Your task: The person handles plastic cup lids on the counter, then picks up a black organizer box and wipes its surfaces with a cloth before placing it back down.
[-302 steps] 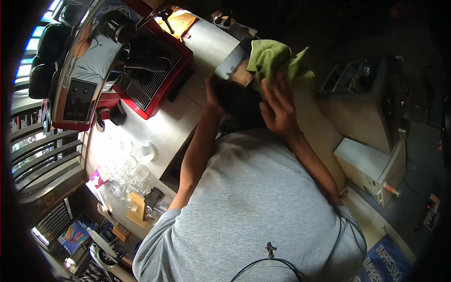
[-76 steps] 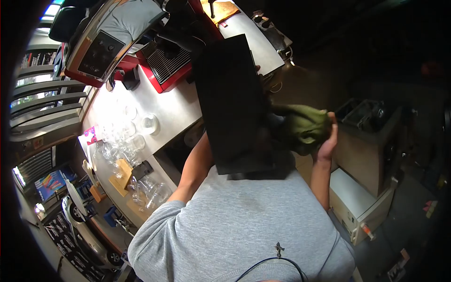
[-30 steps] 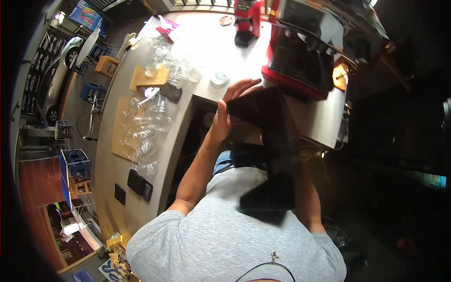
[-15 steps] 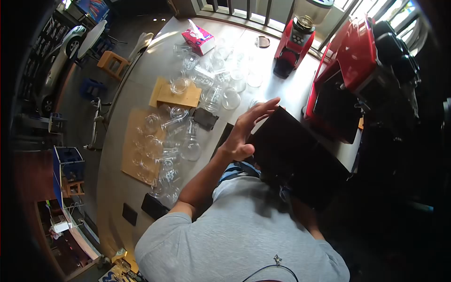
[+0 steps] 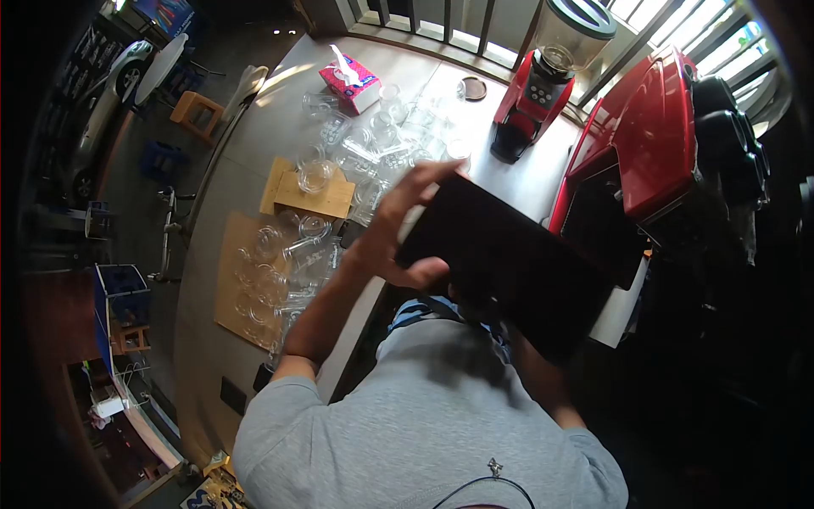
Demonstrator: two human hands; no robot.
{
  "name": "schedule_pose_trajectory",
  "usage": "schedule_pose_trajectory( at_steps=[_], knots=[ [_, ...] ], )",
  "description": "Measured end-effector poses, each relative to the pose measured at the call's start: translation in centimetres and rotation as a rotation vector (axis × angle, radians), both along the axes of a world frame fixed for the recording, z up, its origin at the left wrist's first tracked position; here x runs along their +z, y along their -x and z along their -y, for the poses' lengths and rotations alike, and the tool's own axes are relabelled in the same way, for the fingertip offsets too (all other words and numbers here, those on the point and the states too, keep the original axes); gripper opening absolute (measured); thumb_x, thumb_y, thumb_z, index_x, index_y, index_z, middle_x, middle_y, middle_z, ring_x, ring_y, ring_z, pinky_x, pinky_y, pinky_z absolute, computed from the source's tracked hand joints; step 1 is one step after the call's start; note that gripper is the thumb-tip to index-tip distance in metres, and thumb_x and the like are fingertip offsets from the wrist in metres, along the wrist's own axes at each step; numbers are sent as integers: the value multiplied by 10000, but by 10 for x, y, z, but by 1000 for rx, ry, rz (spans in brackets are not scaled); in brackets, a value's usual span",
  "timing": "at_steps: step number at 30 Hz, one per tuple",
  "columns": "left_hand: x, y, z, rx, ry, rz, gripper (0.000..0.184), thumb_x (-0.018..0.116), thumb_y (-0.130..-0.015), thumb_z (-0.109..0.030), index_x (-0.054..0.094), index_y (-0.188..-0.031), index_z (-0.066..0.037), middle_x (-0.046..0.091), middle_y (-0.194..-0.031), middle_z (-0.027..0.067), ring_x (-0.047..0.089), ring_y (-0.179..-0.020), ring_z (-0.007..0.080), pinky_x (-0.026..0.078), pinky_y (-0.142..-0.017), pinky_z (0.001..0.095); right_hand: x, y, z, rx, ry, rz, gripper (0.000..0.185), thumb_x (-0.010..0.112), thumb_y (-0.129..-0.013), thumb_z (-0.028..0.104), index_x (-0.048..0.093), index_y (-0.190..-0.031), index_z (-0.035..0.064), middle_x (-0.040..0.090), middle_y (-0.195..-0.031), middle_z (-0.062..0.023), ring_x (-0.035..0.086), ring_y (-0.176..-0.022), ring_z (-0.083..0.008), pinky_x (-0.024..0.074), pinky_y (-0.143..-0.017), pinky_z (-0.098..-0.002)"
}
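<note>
A large dark rectangular board or box is held up in front of my chest, tilted; it is too dark to make out its kind. My left hand grips its left end, fingers along the far corner and thumb at the near side. My right forearm reaches up under the near right edge, but the right hand is hidden by the dark object and shadow. Just left of my left hand, glass jars and cups stand crowded on the counter.
A red coffee grinder and a red espresso machine stand at the back right. Glassware surrounds a wooden stand and covers a brown board. A pink tissue box sits farther back, near the window bars.
The dark object has shifted left and slightly toward me. My left hand has moved left and down with it, its fingers and thumb now closed about its left end.
</note>
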State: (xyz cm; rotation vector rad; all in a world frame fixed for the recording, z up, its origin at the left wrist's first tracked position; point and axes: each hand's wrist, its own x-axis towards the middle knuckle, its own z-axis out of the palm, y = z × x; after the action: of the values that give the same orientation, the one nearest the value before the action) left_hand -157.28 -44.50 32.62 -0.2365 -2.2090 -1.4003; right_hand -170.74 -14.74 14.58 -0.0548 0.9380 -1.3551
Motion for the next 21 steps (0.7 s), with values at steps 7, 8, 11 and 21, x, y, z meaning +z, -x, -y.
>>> schedule_pose_trajectory(
  at_steps=[7,8,11,21],
  knots=[
    [47,19,110,423,105,-405,1017,616,-843,-656,404,-1483,104,529,-1439,214,556,-1291,282,404,-1123,403,1,33,47,176,63,-76,566,387,-1090,463,426,-1520,96,734,-1084,-236,712,-1021,-259,541,-946,-354],
    [54,24,132,456,142,-434,954,604,-864,-603,417,-1479,102,515,-1471,206,550,-1306,284,395,-1131,402,-8,36,42,159,82,-185,557,390,-1091,463,421,-1524,114,730,-1084,-244,715,-1006,-263,549,-926,-351],
    [63,52,195,534,265,-478,717,580,-862,-395,521,-1458,-1,560,-1465,160,538,-1341,260,383,-1138,383,-34,34,16,35,-76,-174,583,435,-1071,494,488,-1447,51,738,-1035,-241,729,-906,-248,577,-821,-337],
    [6,161,301,529,313,-329,706,550,-772,-146,521,-1468,-35,589,-1438,150,536,-1350,235,366,-1155,357,-143,31,24,-184,-277,-524,401,509,-1064,354,646,-1069,-23,750,-903,-183,698,-717,-186,533,-623,-293]
  ],
)
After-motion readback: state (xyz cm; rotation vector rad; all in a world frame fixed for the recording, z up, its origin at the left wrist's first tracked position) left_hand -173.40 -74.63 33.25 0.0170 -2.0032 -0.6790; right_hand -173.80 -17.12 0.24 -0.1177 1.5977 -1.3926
